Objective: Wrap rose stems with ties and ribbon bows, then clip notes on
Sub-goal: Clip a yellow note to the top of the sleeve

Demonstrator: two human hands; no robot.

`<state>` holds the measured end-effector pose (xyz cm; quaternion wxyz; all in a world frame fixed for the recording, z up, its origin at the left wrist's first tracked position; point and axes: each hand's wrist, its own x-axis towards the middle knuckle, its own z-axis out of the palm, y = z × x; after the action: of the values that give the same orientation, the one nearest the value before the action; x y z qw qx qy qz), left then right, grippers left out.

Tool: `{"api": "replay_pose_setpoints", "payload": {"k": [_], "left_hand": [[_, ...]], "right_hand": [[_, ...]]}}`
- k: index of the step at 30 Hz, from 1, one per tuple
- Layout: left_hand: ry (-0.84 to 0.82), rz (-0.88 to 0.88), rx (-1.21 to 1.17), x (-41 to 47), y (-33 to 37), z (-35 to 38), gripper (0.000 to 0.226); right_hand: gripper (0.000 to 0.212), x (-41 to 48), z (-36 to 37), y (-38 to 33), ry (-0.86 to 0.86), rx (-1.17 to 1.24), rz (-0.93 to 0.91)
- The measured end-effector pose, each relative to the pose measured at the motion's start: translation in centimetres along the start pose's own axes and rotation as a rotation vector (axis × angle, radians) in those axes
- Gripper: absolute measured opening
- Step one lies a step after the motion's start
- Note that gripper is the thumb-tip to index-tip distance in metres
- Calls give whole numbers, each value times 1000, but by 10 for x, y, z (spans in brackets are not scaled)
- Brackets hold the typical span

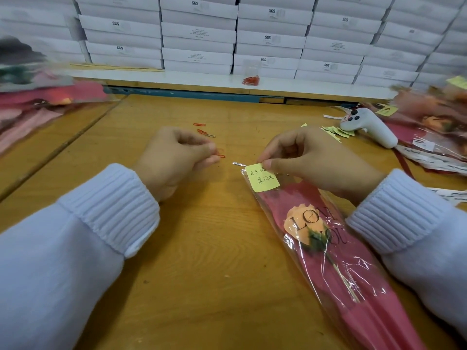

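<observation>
Wooden bench (202, 248) backed by stacked white cardboard boxes (199, 34). At its fingertips the right hand (310, 157) pinches a yellow handwritten paper note (262, 178) onto the clear-sleeved orange rose (328, 248) lying beneath it. Just beside, the left hand (174, 157) pinches a red wire paper clip (221, 155).

A packing workshop here: identical white cardboard boxes (197, 34) stacked wall-high beyond the far edge of the wooden worktable (202, 236), heaps of cellophane-wrapped roses (429, 122) at its right edge.
</observation>
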<state>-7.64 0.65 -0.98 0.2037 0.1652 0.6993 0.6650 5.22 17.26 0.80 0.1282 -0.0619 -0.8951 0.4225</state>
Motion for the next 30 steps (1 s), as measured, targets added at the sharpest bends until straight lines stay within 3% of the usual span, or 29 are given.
{"api": "replay_pose_setpoints", "payload": {"k": [8, 15, 20, 26, 30], "left_hand": [[-152, 23, -61, -10, 0, 12, 18], [-96, 64, -83, -14, 3, 12, 8], [-56, 192, -7, -17, 5, 13, 5], [-103, 298, -100, -18, 4, 14, 4], [-159, 293, 25, -17, 1, 15, 5]], "right_hand": [[6, 0, 0, 0, -4, -2, 0], [6, -1, 0, -1, -3, 19, 1], [6, -1, 0, 0, -4, 24, -5], [8, 0, -1, 2, -14, 45, -25], [10, 0, 0, 2, -23, 79, -45]]}}
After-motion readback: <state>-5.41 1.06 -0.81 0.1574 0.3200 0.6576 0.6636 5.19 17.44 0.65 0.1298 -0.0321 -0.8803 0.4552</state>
